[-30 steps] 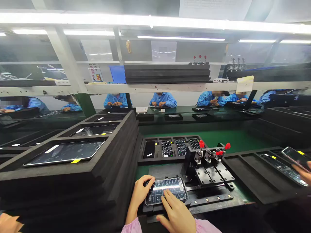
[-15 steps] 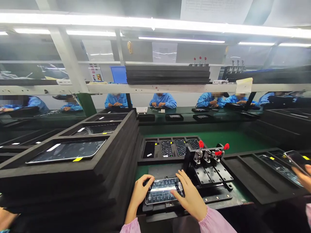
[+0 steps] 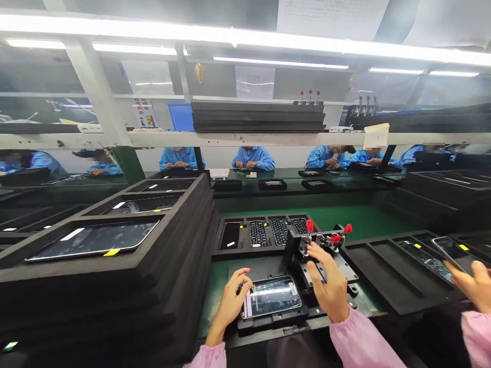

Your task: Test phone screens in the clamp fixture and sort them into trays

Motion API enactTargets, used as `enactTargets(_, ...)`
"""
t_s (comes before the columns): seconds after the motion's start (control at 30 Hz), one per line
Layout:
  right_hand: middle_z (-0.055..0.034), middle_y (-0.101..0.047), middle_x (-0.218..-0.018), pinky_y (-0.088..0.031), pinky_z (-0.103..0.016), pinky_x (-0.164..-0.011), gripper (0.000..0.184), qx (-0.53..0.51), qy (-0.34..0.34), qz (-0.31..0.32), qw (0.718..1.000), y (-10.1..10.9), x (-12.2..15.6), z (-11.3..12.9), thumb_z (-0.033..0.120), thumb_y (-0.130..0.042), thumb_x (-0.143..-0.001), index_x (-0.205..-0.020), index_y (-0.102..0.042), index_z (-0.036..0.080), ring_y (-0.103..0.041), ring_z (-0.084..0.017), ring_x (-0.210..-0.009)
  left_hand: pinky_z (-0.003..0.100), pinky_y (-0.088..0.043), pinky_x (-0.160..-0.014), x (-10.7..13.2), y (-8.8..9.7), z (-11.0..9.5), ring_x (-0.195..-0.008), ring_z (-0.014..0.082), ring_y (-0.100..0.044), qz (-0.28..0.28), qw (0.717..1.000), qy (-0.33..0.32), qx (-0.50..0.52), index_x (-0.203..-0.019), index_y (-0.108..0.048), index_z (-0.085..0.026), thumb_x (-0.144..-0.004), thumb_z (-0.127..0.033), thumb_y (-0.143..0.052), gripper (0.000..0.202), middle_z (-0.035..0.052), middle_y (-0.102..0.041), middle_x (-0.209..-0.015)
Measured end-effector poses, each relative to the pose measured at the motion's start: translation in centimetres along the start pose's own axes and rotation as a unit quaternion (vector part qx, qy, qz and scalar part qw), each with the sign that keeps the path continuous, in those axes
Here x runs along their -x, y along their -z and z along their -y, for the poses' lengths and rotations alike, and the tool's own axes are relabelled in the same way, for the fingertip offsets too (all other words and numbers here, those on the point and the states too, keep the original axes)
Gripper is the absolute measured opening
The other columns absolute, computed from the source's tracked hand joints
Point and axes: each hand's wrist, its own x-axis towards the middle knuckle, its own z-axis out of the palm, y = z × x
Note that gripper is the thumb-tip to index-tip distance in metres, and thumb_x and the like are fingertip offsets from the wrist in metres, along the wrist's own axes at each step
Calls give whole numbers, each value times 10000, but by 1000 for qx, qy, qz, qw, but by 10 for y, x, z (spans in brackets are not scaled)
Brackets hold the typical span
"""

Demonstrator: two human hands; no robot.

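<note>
A glossy phone panel (image 3: 271, 296) lies in a black fixture (image 3: 274, 318) at the near edge of the bench. My left hand (image 3: 233, 294) rests on the panel's left end, fingers curled against its edge. Over the black clamp block (image 3: 320, 258) to the right, my right hand (image 3: 326, 278) reaches out, its fingertips at the red-tipped toggle levers (image 3: 310, 225). What the right fingers grip is hidden by the hand's back.
A tall stack of black foam trays (image 3: 115, 266) holding panels stands at the left. A tray of keypad parts (image 3: 264, 234) lies behind the fixture. At the right a co-worker's hand (image 3: 473, 281) holds a phone (image 3: 448, 249) over another tray. Workers in blue sit across the line.
My right hand left the panel and moved up and right to the clamp levers. My left hand stayed at the panel's left end. The view shifted slightly left.
</note>
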Motion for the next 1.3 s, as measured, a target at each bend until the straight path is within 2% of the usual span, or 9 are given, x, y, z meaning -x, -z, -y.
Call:
enactTargets(0.23,-81,-561,-1146,-405,-401,-962,221,34,-13,-36,999,5,-57,-14,264,-436,-854,-1025,-546,178,-480,-209,-1139,314,-365,-928,-15,-28,-7,-1066,209,-510,96,993,-41,63,-672,-567,-196,-829,-332,-450,239,68,-558,-1132)
enactTargets(0.43,-132,-437,-1298,-365,-411,-996,444,68,-48,93,992,-2,-86,-20,396,-415,-871,-1228,-435,134,-407,-218,-1204,301,-357,-924,-22,-36,-1,-1037,196,-508,85,991,-25,103,-729,-535,-195,-862,-352,-397,247,64,-574,-1062)
enactTargets(0.57,-131,-511,-1218,-387,-406,-972,485,90,-49,168,980,1,-93,-20,431,-396,-876,-1239,-441,113,-456,-225,-1154,307,-366,-906,-27,-42,1,-992,197,-518,70,990,-4,122,-722,-516,-193,-857,-366,-408,245,49,-582,-1019)
enactTargets(0.67,-96,-604,-1046,-437,-375,-905,402,83,-32,121,989,13,-73,-14,394,-419,-873,-1175,-503,141,-549,-206,-1016,306,-376,-894,-29,-43,5,-976,200,-524,65,988,8,137,-713,-519,-190,-849,-375,-422,250,46,-591,-998)
enactTargets(0.77,-85,-609,-1045,-425,-382,-909,340,98,1,65,993,24,-26,-10,322,-436,-872,-1168,-508,171,-546,-206,-1009,310,-388,-886,-28,-42,7,-976,203,-535,64,986,19,151,-766,-535,-189,-837,-347,-440,198,49,-590,-1009)
enactTargets(0.9,-131,-421,-1318,-298,-560,-969,640,208,15,175,962,16,32,-14,375,-432,-865,-1399,-158,152,-367,-301,-1218,323,-411,-880,-26,-41,6,-1006,201,-540,72,983,31,165,-1052,-484,-215,-768,-208,-478,284,58,-519,-1167)
enactTargets(1.03,-119,-276,-1406,-255,-657,-931,739,226,-23,242,943,-1,42,-16,424,-397,-871,-1410,40,172,-244,-330,-1285,343,-337,-971,-22,-42,3,-1068,208,-499,80,985,29,150,-1095,-472,-223,-667,-99,-518,447,46,-514,-1186)
enactTargets(1.17,-85,-403,-1337,-263,-607,-979,529,139,-42,141,979,6,53,-9,311,-353,-895,-1387,-190,203,-328,-281,-1251,364,-289,-1006,-23,-42,3,-1139,212,-444,88,986,33,139,-1146,-432,-220,-702,-110,-470,458,56,-513,-1199)
enactTargets(1.3,-57,-569,-1116,-492,-446,-799,286,85,-11,-7,996,56,61,-27,302,-419,-870,-1121,-549,263,-559,-232,-989,379,-309,-986,-23,-40,4,-1118,212,-465,109,985,34,132,-1161,-410,-211,-727,-122,-421,443,62,-543,-1149)
